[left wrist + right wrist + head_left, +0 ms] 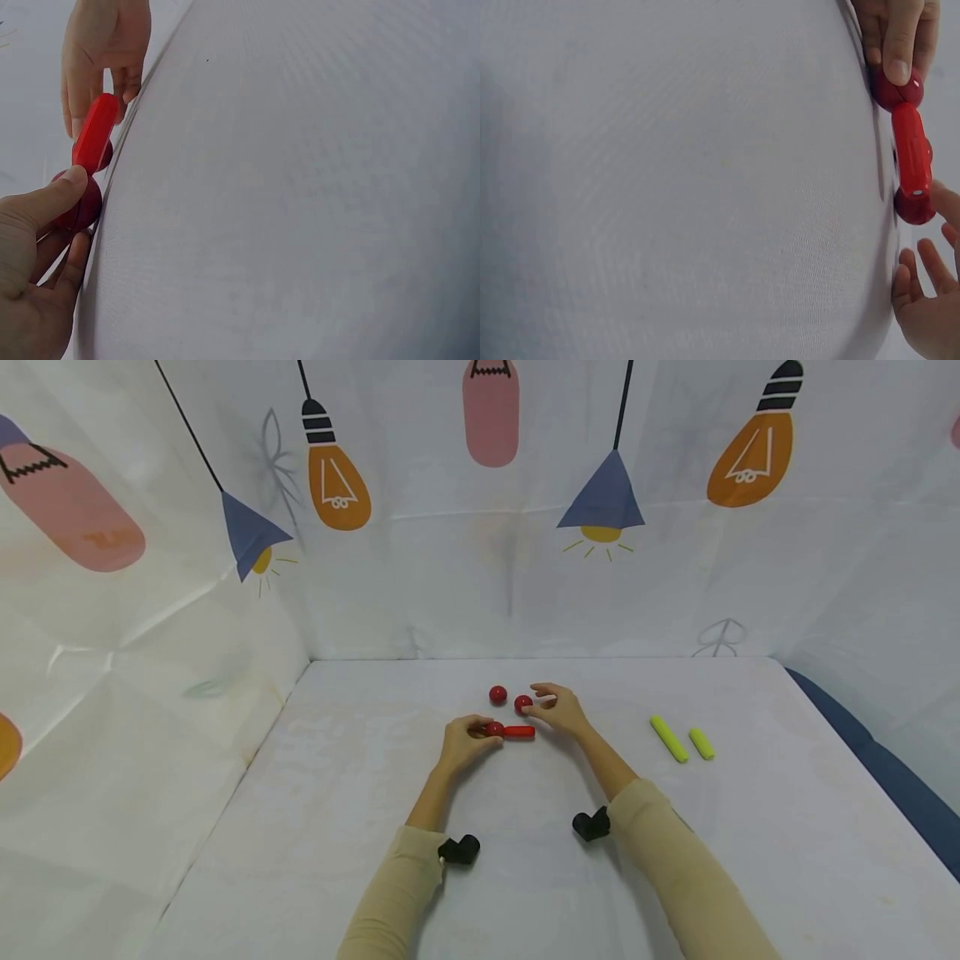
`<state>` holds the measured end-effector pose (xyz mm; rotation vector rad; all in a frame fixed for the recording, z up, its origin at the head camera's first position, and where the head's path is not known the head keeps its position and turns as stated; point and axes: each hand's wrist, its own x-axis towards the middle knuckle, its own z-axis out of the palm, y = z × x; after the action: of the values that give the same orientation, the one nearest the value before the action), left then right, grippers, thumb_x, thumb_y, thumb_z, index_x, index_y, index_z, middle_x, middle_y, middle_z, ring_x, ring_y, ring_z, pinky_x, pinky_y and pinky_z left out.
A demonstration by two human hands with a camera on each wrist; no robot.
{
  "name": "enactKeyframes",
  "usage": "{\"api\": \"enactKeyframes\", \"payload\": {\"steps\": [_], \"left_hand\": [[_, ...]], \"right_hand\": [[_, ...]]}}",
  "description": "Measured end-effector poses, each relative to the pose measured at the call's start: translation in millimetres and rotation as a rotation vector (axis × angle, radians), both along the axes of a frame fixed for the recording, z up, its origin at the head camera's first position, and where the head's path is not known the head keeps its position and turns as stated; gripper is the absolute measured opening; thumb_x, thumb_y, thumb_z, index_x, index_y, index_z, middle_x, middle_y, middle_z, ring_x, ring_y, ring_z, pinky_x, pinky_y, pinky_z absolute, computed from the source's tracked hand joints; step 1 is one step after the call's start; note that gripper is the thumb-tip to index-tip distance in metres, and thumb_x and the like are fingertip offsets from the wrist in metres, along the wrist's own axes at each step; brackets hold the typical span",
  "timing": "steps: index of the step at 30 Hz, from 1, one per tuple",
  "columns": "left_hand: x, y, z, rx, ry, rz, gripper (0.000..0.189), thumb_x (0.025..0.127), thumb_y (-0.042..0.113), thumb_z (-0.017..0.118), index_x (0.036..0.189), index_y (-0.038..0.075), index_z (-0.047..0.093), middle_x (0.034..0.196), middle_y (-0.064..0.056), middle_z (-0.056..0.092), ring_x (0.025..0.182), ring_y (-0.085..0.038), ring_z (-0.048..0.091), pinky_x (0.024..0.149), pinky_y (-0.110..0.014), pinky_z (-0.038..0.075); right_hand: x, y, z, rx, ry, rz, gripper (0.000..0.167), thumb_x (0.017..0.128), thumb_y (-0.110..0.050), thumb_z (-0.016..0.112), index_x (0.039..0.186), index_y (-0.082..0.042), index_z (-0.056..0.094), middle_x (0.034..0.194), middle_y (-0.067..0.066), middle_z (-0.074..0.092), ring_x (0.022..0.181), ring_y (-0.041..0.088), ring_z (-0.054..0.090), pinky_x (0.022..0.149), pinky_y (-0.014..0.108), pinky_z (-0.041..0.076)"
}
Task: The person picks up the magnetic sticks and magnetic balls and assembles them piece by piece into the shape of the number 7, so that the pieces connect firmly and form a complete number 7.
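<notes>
My left hand (460, 745) pinches a glossy red ball (494, 729) between thumb and fingers. A short red stick (519, 732) runs rightward from that ball, end against it; in the left wrist view the stick (96, 133) looks smooth and faceted. My right hand (562, 708) is around a second red ball (523, 703), just behind the stick. Its thumb tip is right at the ball, while the other fingers are spread and relaxed, as the right wrist view shows of the hand (934, 311). A third red ball (498, 695) lies a little farther back to the left, untouched.
On the right of the white table (315, 793) lie a longer yellow-green stick (669, 739) and a shorter yellow-green stick (702, 744). A white sheet printed with lamps and bulbs (420, 585) hangs behind the table's back edge. Something dark blue (877, 760) shows beyond the right edge.
</notes>
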<state>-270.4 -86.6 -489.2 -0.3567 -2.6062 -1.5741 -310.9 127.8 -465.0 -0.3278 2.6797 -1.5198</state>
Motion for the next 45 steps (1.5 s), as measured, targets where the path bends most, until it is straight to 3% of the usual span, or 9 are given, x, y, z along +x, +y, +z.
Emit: {"api": "enactKeyframes", "payload": {"steps": [10,25,39,45], "left_hand": [[2.4,-0.1,3.2,0.033,-0.034,0.019,0.036,0.075,0.013,0.079,0.107,0.0,0.068,0.1,-0.013,0.069,0.082,-0.021,0.065,0.076,-0.03,0.054],[3.2,-1.6,-1.0,0.049,0.03,0.0,0.035,0.075,0.012,0.079,0.105,-0.003,0.068,0.097,-0.016,0.069,0.079,-0.023,0.066,0.071,-0.027,0.054],[3.8,0.3,1.5,0.041,-0.011,0.016,0.037,0.075,0.014,0.08,0.107,-0.001,0.068,0.101,-0.014,0.069,0.082,-0.022,0.065,0.075,-0.029,0.054],[2.3,0.0,0.7,0.053,0.003,0.01,0.037,0.075,0.013,0.08,0.106,-0.002,0.068,0.1,-0.016,0.069,0.081,-0.022,0.065,0.074,-0.029,0.054]], "right_hand": [[-5.5,-9,-2.4,0.031,0.011,0.023,0.054,0.085,-0.019,0.071,0.13,0.002,0.051,0.124,0.025,0.055,0.109,0.039,0.055,0.092,0.047,0.047],[-6.7,-18,-5.4,0.054,0.025,0.024,0.045,0.086,-0.015,0.067,0.124,0.005,0.055,0.121,0.022,0.057,0.104,0.035,0.056,0.089,0.042,0.049],[-0.2,-2,-2.2,0.052,-0.026,0.004,0.047,0.087,-0.017,0.067,0.126,0.005,0.054,0.126,0.022,0.054,0.108,0.036,0.055,0.093,0.043,0.047],[4.8,9,-2.6,0.034,0.02,0.016,0.045,0.085,-0.014,0.069,0.122,0.009,0.056,0.121,0.025,0.057,0.102,0.037,0.059,0.089,0.044,0.049]]}}
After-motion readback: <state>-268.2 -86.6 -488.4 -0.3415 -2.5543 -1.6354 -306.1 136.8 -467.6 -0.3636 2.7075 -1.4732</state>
